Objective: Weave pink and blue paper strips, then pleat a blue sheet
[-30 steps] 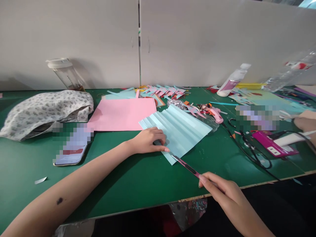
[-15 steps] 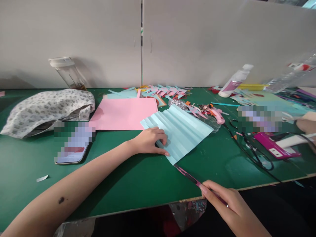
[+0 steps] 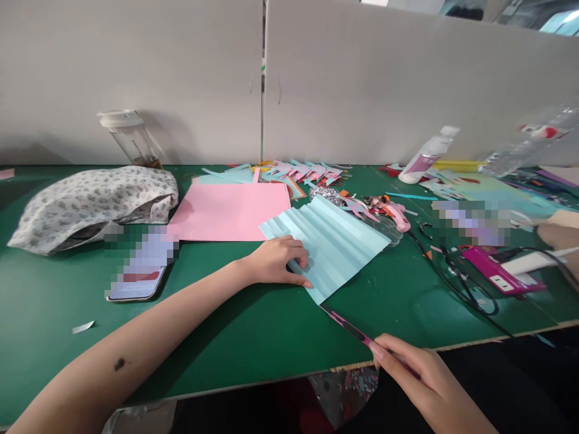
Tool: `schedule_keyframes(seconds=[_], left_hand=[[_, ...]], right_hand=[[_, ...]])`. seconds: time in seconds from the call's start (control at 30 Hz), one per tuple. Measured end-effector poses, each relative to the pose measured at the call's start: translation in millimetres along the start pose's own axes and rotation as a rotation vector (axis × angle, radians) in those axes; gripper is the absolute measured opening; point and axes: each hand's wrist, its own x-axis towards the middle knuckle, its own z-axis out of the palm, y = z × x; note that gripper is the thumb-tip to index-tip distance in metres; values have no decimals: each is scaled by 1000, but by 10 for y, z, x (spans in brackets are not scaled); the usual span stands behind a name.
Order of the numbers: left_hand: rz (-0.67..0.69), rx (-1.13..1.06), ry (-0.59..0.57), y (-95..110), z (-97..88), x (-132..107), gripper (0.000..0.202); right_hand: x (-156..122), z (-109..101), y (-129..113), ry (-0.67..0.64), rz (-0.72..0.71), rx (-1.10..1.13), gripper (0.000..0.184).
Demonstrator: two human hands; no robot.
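My left hand (image 3: 281,260) is closed, fingers curled and thumb extended, on the near left edge of a light blue sheet of paper (image 3: 337,241). Parallel creases run across the sheet, which lies at an angle on the green table. In my right hand (image 3: 414,367), by the table's front edge, is a slim pink-and-black utility knife (image 3: 348,325). Its tip points at the sheet's nearest corner and appears to touch it or lie just under it. Partly beneath the blue sheet's left corner is pink paper (image 3: 230,211).
A phone (image 3: 140,274) and a patterned cloth pouch (image 3: 94,202) lie left. Behind are paper strips (image 3: 307,172) and a pink glue gun (image 3: 395,214). A magenta power strip (image 3: 500,271) with black cables sits right. Bottles (image 3: 427,154) stand near the grey partition (image 3: 181,78).
The view has shifted slightly, with the partition's top edge showing more. My hands, the blue paper and the knife keep almost the same positions.
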Motion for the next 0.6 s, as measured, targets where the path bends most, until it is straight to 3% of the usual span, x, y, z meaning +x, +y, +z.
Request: schedule_keyframes(seconds=[0.33,0.6], left_hand=[[5,9,4,-5,6,-9,41],[-53,-78,-9,21,-48,-8,32]], right_hand=[[-46,25,49,1,0,5,35],[-206,93,141,95,35,48,35]])
